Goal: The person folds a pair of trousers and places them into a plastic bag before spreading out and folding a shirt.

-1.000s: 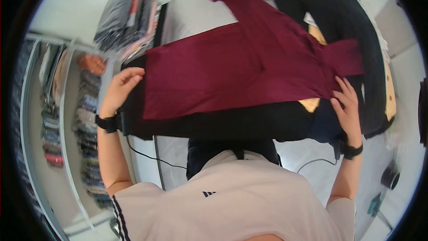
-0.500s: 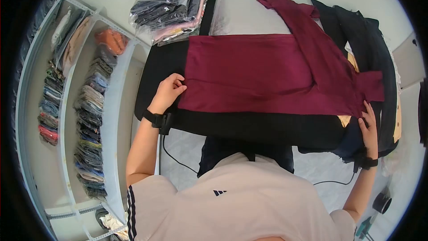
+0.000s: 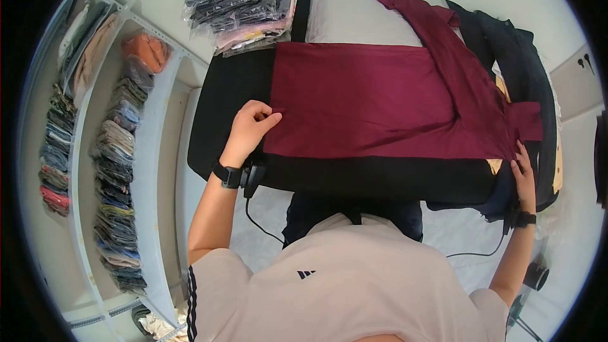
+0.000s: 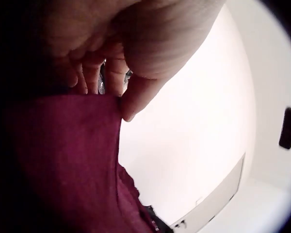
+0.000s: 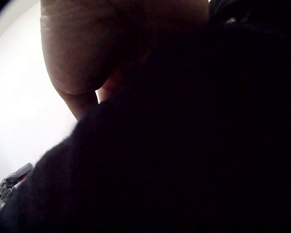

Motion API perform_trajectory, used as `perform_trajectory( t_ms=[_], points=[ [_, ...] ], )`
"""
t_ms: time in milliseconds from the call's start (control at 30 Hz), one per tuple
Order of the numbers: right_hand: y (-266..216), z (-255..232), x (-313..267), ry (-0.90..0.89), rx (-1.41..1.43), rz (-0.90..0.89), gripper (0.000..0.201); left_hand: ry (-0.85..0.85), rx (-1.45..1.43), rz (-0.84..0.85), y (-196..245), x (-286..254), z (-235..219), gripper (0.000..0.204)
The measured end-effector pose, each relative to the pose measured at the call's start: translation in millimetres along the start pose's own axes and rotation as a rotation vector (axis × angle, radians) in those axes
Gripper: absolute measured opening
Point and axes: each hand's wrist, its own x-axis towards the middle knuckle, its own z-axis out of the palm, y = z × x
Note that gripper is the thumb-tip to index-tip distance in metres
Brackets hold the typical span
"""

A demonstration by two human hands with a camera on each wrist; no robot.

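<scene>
A maroon short-sleeved shirt [image 3: 361,95] lies spread sideways, its hem to the left and its sleeves to the right. My left hand [image 3: 250,128] pinches the hem edge between thumb and fingers; the left wrist view shows the maroon cloth [image 4: 72,145] hanging from the thumb and fingertips. At the right, near the lower sleeve, my right hand [image 3: 524,180] rests with fairly straight fingers on the shirt's near edge. Dark cloth [image 5: 184,160] fills most of the right wrist view and hides those fingertips.
Black cloth [image 3: 329,177] covers the table under the shirt. Bagged folded garments [image 3: 237,0] are stacked at the back left, beside clear plastic sheets [image 3: 361,16]. Dark garments [image 3: 516,50] lie at the right. A shelf [image 3: 149,183] with folded clothes stands left.
My left hand has moved right onto the hem and now pinches it. The right hand stays by the lower sleeve. The head view has shifted, showing more of the shelf than at first.
</scene>
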Motion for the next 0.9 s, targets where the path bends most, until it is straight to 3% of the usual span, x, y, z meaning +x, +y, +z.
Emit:
perform_trajectory(
  t_ms=[67, 133, 167, 300, 467, 500, 600, 767, 900],
  points=[
    [3, -2, 1, -0.004, -0.031, -0.016, 0.021, 0.057, -0.057, 0.089, 7, -4, -2, 0.014],
    [5, -3, 0, -0.008, -0.062, -0.030, 0.021, 0.035, -0.642, -0.100, 13, -7, -4, 0.013],
    [5, -3, 0, -0.012, -0.058, -0.035, 0.021, 0.069, -0.762, -0.208, 23, -7, -4, 0.017],
    [6, -2, 0, -0.007, -0.048, -0.035, 0.020, 0.098, -0.777, -0.231, 0, -2, -4, 0.019],
    [9, -2, 1, -0.014, -0.041, -0.061, 0.020, 0.284, -0.693, -0.304, 16, 2, 4, 0.021],
    [9, -3, 1, -0.017, -0.051, -0.063, 0.020, 0.228, -0.614, -0.267, -4, 4, 2, 0.019],
    [3, -3, 0, -0.021, -0.086, -0.050, 0.020, 0.091, -0.519, -0.330, -2, 4, 5, 0.018],
    [2, -3, -3, 0.007, -0.042, -0.020, 0.020, 0.086, -0.341, -0.264, 12, -14, 1, 0.052],
    [8, -1, 1, -0.008, -0.021, -0.055, 0.020, -0.094, -0.154, -0.195, 8, -27, -3, 0.046]
  ],
)
